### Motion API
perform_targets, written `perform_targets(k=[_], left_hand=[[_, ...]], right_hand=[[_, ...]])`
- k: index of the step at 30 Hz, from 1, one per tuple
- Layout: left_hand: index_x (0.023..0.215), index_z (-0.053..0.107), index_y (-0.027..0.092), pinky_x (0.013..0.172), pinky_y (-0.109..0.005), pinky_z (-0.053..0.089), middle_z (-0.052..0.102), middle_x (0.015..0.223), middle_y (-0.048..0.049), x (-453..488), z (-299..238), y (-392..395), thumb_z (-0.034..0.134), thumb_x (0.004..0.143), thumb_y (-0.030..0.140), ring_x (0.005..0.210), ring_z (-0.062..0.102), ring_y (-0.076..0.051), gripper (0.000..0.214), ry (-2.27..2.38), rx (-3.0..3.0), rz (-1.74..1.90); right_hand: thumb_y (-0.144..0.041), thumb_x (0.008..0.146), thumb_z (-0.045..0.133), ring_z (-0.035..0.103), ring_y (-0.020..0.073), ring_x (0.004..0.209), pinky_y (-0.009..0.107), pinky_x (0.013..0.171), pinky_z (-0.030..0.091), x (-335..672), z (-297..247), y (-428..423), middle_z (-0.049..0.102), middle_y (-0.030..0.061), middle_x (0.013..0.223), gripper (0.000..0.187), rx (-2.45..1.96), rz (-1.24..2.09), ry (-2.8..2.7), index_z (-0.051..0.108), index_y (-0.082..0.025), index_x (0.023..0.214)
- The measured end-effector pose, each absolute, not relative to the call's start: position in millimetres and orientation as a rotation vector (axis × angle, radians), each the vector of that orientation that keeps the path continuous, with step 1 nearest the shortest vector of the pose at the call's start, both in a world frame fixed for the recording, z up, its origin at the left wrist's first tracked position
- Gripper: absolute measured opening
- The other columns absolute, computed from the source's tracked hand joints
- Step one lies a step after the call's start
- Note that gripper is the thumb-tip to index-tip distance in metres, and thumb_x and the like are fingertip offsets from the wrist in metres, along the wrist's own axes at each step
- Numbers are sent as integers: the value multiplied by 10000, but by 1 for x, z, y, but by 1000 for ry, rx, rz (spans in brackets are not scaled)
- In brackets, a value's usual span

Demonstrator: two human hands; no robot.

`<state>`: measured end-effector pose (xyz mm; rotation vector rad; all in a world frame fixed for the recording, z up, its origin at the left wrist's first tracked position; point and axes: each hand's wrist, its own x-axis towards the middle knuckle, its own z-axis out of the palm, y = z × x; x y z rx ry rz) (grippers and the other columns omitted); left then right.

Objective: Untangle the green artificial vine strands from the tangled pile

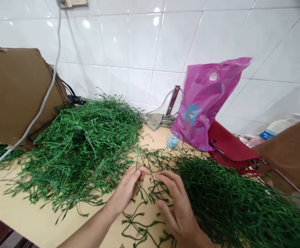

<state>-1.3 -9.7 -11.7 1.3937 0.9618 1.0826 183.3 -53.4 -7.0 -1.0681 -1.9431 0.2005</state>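
My left hand pinches a thin green plant stem between thumb and forefinger; the stem looks artificial and stands roughly upright. Just to its right, my right hand has its fingers apart and holds nothing I can see, its fingertips close to the left hand's. Loose green stems with small forked tips lie on the table below and between the hands. A big heap of such stems rises to the left. Another heap, darker green, spreads to the right, partly behind my right hand.
A cardboard box stands at the left, with a white cable hanging in front. Toward the tiled wall are a purple plastic bag, a small blue-and-white item and a red bag. A brown box stands at the right.
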Motion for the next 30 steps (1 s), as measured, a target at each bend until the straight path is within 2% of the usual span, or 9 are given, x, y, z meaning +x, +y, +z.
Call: perform_targets(k=[3,6,9,13,16,20,22,26,30], left_hand=[[1164,736,267,1214,-442,113,665,1213,-74,-2,-3,-14,406,1004,455,1304,446,-280,412,1019,1543,937],[1273,690,284,1215,-462,127,642,1300,-78,-1,1,-15,380,1012,473,1369,395,-285,447,982,1623,852],[1299,676,280,1153,-430,279,657,1249,-90,0,-3,-13,405,1011,464,1278,482,-271,437,939,1678,855],[1271,698,237,918,-349,458,652,1052,-98,3,-12,-10,548,944,496,996,577,-238,444,907,1676,903],[1221,730,216,788,-309,462,620,916,-80,4,-14,-10,546,938,512,860,559,-211,448,912,1691,923],[1163,761,223,763,-299,443,591,853,-66,4,-11,-9,527,948,517,847,543,-207,433,944,1718,964],[1136,773,220,751,-298,432,573,832,-58,4,-11,-8,548,936,523,828,530,-202,427,954,1708,978],[1100,780,197,704,-281,408,573,838,-50,5,-15,-7,640,873,539,776,508,-175,434,931,1595,1014],[1132,737,175,629,-237,396,541,746,3,8,-23,-6,795,733,532,674,481,-122,538,842,1271,971]], right_hand=[[-303,895,642,647,263,1034,389,865,560,175,-13,-53,667,106,1127,371,-1106,169,-1935,548,-229,1246],[-207,917,594,677,207,807,312,705,560,170,-19,-50,710,39,888,132,-1120,166,-1903,600,-243,1044],[-133,939,522,675,175,756,271,677,549,171,-20,-48,711,13,826,151,-1121,224,-1889,622,-246,948],[-129,943,530,695,171,800,252,704,552,176,-17,-45,733,7,858,163,-1107,230,-1831,636,-254,953],[-136,950,528,705,165,868,245,777,546,181,-12,-43,748,3,925,176,-1125,217,-1782,636,-264,1004],[-229,983,494,687,171,901,251,800,539,184,-8,-45,725,24,990,173,-1147,279,-1786,624,-262,1093],[-273,953,551,674,174,869,251,762,545,182,-13,-46,713,25,994,198,-1158,344,-1807,612,-262,1141],[-274,918,608,657,165,755,235,684,535,177,-27,-47,700,-5,840,72,-1217,432,-1787,649,-256,974],[-245,930,561,653,144,687,204,634,524,177,-30,-43,679,-19,744,124,-1202,505,-1746,659,-243,854]])
